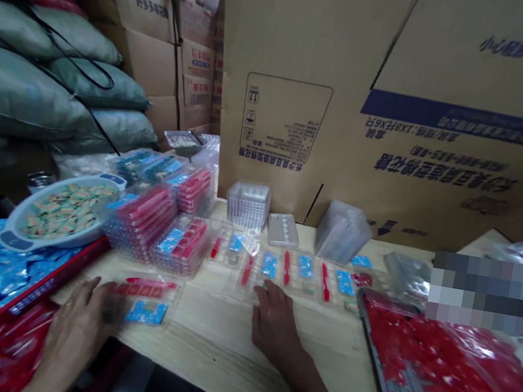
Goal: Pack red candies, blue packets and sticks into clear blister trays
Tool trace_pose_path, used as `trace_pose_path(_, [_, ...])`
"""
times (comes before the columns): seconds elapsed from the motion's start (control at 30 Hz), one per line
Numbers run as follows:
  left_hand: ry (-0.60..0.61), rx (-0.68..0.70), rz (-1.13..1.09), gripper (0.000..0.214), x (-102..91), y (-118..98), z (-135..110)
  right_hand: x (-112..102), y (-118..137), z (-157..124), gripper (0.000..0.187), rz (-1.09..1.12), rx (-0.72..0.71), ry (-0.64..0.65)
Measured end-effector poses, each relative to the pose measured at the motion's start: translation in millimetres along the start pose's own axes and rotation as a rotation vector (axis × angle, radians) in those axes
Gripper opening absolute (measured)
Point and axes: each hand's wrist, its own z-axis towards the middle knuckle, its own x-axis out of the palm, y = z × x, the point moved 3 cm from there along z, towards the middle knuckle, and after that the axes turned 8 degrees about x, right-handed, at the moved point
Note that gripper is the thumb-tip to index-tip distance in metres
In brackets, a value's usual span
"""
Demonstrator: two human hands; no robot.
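Note:
My left hand [81, 320] is at the front left of the table, its fingers closed on the left end of a clear plastic tray [171, 309]. That tray holds a red plastic knife [151, 282], a row of red square pieces [144, 291] and a blue packet [146, 312]. My fingertips there are blurred. My right hand [275, 319] reaches palm down to the row of clear trays, fingers apart, fingertips by a blue packet [269, 265]. Red knives [286, 267] and blue packets lie in this row. Whether those fingertips touch a tray, I cannot tell.
Stacked filled trays [142, 219] stand at left, beside a bowl of small pieces [68, 210] and a red basket [31, 298] of blue packets. Empty tray stacks [247, 205] stand at the back against cardboard [294, 27]. A dark-rimmed tray [380, 370] of red pieces is at right.

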Motion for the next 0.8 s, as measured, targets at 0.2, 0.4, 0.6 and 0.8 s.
trace_pose_path(0.2, [-0.079,0.432,-0.263,0.035,38.5,-148,4,-11,20,92,0.069,-0.11,0.162,0.092])
trace_pose_path(0.4, [0.289,0.456,-0.25,0.049,82.5,-214,10,-3,11,137,0.045,-0.134,0.252,0.143])
trace_pose_path(0.6, [0.175,0.324,-0.568,0.044,72.0,-203,18,-57,-26,116,0.039,0.07,0.307,-0.085])
trace_pose_path(0.8, [0.261,-0.28,-1.556,0.059,31.5,-245,55,-67,-63,23,0.038,1.222,0.41,0.042])
